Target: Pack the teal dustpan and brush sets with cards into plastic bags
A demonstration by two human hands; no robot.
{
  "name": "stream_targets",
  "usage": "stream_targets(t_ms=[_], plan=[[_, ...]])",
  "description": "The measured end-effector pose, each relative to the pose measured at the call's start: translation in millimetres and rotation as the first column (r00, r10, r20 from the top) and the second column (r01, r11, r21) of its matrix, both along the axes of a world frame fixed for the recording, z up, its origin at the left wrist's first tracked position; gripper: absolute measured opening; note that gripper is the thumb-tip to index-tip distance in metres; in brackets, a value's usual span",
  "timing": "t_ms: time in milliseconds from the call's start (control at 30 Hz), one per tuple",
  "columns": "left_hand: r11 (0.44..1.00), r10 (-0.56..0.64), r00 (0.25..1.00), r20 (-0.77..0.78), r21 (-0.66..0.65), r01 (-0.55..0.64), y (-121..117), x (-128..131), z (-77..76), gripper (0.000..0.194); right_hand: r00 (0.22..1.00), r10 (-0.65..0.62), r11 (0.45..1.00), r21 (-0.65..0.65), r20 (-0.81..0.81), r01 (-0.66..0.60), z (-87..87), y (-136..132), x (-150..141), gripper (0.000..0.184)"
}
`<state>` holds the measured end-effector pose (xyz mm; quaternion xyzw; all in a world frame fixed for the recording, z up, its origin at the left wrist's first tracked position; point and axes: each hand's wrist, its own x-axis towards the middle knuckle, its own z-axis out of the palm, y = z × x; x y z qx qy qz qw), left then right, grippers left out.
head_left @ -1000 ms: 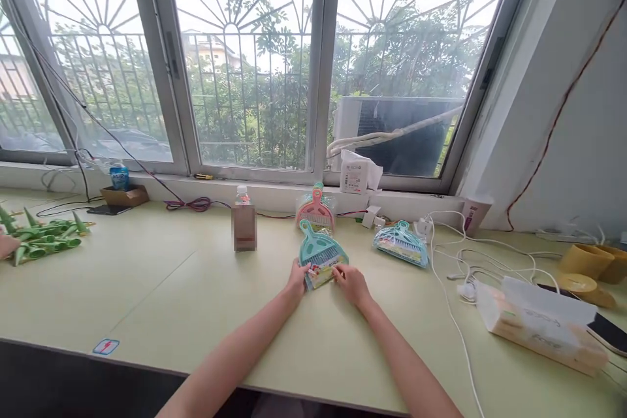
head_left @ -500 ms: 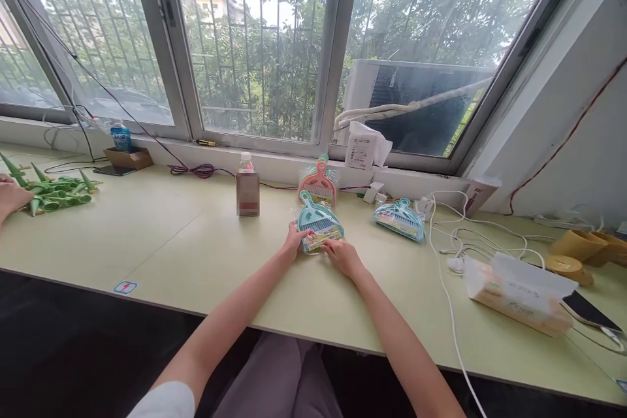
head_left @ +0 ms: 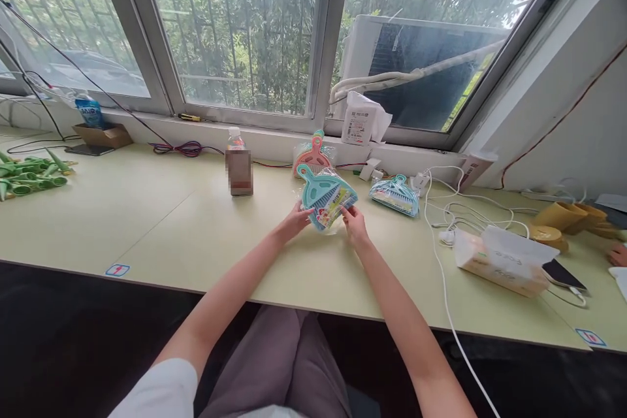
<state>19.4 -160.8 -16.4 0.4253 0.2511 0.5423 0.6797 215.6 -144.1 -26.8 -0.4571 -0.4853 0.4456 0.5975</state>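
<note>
A teal mini dustpan-and-brush set in clear wrapping [head_left: 324,194] is tilted up off the pale green table [head_left: 147,222], held between both my hands. My left hand [head_left: 294,222] grips its lower left edge. My right hand [head_left: 354,225] pinches its lower right corner. Behind it, a pink set [head_left: 311,155] leans by the window sill, and another teal set [head_left: 394,194] lies flat to the right.
A labelled bottle [head_left: 238,163] stands left of the sets. White cables [head_left: 455,222], a tissue pack [head_left: 502,261], a phone [head_left: 563,274] and tape rolls [head_left: 563,217] crowd the right side. Green plastic pieces [head_left: 29,176] lie far left. Another person's fingers [head_left: 618,255] show at the right edge.
The teal set has been lifted and tilted up from the table in both my hands. The camera has tipped downward, and the other person's hand at the far left has left the view.
</note>
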Motion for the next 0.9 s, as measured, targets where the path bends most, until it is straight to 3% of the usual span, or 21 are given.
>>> stream_targets(t_ms=[67, 167, 300, 467, 733, 833, 900], plan=[[0.999, -0.02, 0.999, -0.04, -0.032, 0.019, 5.7, -0.5, -5.1, 0.04, 0.991, 0.015, 1.0, 0.015, -0.132, -0.013, -1.3, 4.8, 5.7, 0.032], [0.995, 0.072, 0.995, -0.07, -0.066, -0.076, 16.2, -3.1, -11.7, 0.034, 0.971, 0.069, 0.995, -0.057, -0.229, -0.084, -0.4, 7.8, 8.5, 0.029], [0.981, 0.179, 0.98, -0.089, -0.061, -0.185, 24.1, -9.3, -14.1, 0.04, 0.968, 0.128, 0.975, -0.149, -0.218, -0.162, 9.5, 0.7, 5.9, 0.03], [0.914, 0.387, 0.909, -0.151, -0.065, -0.4, 30.8, -13.9, -18.2, 0.03, 0.964, 0.162, 0.973, -0.128, -0.211, -0.191, 24.0, -5.4, 13.9, 0.033], [0.817, 0.567, 0.805, -0.178, -0.01, -0.577, 40.4, -18.7, -16.4, 0.025, 0.952, 0.289, 0.947, -0.118, -0.104, -0.3, 33.4, -3.8, 27.1, 0.043], [0.764, 0.633, 0.722, -0.279, 0.071, -0.641, 32.0, -20.3, -5.9, 0.03, 0.949, 0.303, 0.942, -0.124, -0.086, -0.312, 41.0, -9.1, 30.3, 0.045], [0.683, 0.718, 0.604, -0.346, 0.183, -0.707, 22.9, -22.3, 4.2, 0.036, 0.946, 0.32, 0.938, -0.122, -0.06, -0.325, 45.3, -12.5, 34.3, 0.045]])
